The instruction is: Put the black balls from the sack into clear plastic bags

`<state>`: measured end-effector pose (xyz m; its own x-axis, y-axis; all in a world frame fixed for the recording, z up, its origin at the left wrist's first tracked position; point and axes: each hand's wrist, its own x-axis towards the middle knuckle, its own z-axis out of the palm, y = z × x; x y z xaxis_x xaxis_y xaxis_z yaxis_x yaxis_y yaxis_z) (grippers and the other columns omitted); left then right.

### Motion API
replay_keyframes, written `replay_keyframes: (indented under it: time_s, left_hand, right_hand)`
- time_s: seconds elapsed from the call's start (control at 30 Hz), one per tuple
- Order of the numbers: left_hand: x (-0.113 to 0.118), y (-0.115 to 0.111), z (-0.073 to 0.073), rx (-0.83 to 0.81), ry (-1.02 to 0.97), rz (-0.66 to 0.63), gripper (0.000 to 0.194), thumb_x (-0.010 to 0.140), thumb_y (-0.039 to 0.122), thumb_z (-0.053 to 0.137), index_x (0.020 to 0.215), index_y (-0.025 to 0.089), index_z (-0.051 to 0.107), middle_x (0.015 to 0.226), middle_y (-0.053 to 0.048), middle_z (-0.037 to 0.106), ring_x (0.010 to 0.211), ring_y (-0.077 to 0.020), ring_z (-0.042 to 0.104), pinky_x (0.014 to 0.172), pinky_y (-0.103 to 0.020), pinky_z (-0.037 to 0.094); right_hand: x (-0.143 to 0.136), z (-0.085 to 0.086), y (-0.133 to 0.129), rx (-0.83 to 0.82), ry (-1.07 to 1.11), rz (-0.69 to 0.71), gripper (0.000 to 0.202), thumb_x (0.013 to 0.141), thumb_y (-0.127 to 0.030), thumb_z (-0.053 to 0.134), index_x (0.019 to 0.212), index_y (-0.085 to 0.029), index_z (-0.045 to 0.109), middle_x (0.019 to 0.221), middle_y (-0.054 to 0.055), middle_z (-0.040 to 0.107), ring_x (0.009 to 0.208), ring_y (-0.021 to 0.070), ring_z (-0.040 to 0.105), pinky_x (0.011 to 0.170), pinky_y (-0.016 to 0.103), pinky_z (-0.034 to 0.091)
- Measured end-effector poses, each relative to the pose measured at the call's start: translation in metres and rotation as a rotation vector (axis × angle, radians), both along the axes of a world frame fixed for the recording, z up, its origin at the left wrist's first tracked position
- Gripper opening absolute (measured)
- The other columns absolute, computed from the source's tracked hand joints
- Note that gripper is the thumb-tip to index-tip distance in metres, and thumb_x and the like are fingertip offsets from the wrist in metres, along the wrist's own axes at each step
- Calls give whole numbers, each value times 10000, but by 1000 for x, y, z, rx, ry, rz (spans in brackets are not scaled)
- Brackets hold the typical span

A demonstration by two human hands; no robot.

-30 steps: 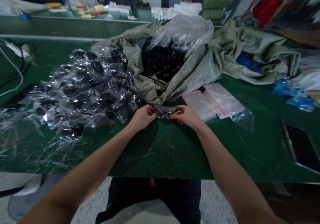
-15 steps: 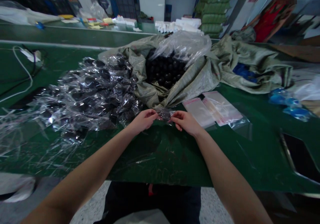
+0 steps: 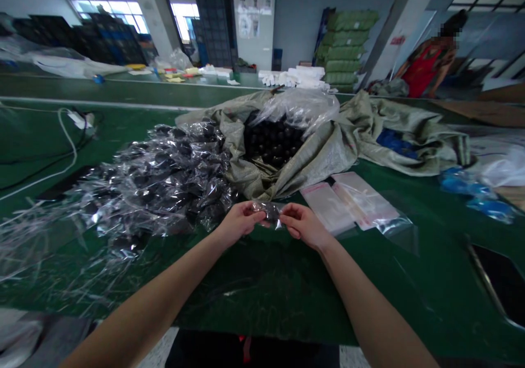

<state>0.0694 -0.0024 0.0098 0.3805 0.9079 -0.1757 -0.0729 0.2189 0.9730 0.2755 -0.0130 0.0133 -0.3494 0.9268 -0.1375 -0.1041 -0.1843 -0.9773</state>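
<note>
Between both hands, above the front of the green table, is a clear plastic bag with a dark item inside. My left hand pinches its left side, and my right hand pinches the right side. Just beyond them lies an open woven sack filled with round black pieces. A heap of dark pieces in clear bags spreads to the left of my hands. Two stacks of flat clear bags rest to the right, near my right hand.
Thin plastic strips litter the left front of the green table. A phone lies at the right. Blue wrapped pieces sit beside another woven sack. A white cable runs along the left. A person stands at the far right.
The head view has tilted up, so the scene sits lower in the picture and more of the room shows. Both hands still hold the bag, whose dark content shows more clearly.
</note>
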Motion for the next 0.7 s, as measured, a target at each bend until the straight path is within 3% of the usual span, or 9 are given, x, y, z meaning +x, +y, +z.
replay_keyframes:
  time_s: [0.1, 0.17, 0.23, 0.3, 0.4, 0.47, 0.53, 0.6, 0.7]
  left_hand:
    - [-4, 1, 6, 50, 41, -23, 418, 697, 495, 729, 778, 181, 466, 671, -30, 693, 346, -9, 294, 360, -168, 180]
    - [-14, 8, 20, 122, 166, 44, 396, 724, 510, 695, 773, 183, 476, 670, -24, 693, 347, -24, 316, 359, -176, 193]
    - [-32, 24, 44, 263, 337, 224, 358, 753, 505, 659, 775, 184, 503, 662, -16, 687, 380, -57, 410, 383, -185, 262]
    - [-53, 50, 72, 510, 531, 449, 301, 766, 464, 640, 789, 184, 533, 684, -25, 688, 566, -126, 599, 524, -207, 415]
    - [-80, 100, 109, 788, 1049, 704, 290, 861, 441, 514, 961, 182, 597, 903, -86, 712, 866, -220, 667, 743, -285, 478]
    - [-89, 132, 123, 796, 1421, 643, 330, 898, 394, 440, 1040, 158, 622, 1015, -154, 698, 970, -293, 650, 809, -364, 474]
    - [-90, 158, 127, 702, 1701, 384, 322, 878, 315, 452, 1029, 116, 655, 1066, -215, 679, 983, -349, 641, 804, -419, 476]
    - [-82, 175, 128, 615, 1835, 182, 296, 825, 266, 512, 987, 89, 685, 1078, -240, 674, 972, -373, 640, 789, -436, 483]
    - [-57, 189, 127, 642, 1880, 159, 323, 800, 266, 536, 1011, 81, 696, 1094, -249, 669, 974, -378, 639, 788, -445, 485]
  right_hand:
    - [0, -4, 1, -23, 5, 14, 372, 695, -428, 750, 892, -176, 560, 638, -72, 556, 346, 14, 360, 343, 175, 212]
    - [0, -6, 4, -15, -64, -30, 375, 747, -469, 684, 953, -175, 574, 694, -41, 599, 356, 35, 397, 343, 191, 246]
    - [3, -7, 8, 45, -193, -141, 363, 800, -488, 605, 977, -171, 589, 713, -20, 612, 386, 62, 432, 366, 213, 292]
    - [10, -6, 13, 185, -391, -291, 300, 835, -445, 561, 935, -167, 611, 703, -4, 612, 481, 103, 510, 454, 240, 382]
    - [25, -1, 17, 415, -768, -511, 205, 871, -318, 521, 930, -154, 628, 775, 50, 648, 720, 175, 606, 699, 302, 467]
    - [35, 1, 19, 501, -1047, -615, 226, 879, -257, 505, 1016, -122, 624, 887, 108, 661, 871, 222, 612, 824, 347, 452]
    - [45, 1, 18, 531, -1296, -651, 286, 869, -253, 536, 1077, -77, 622, 1000, 175, 645, 998, 278, 583, 896, 388, 424]
    - [52, 0, 17, 486, -1465, -611, 320, 843, -287, 596, 1050, -48, 648, 1046, 223, 627, 1054, 329, 558, 901, 413, 420]
    - [56, 0, 15, 380, -1534, -500, 309, 817, -308, 650, 985, -52, 691, 1042, 232, 634, 1045, 351, 563, 837, 398, 447]
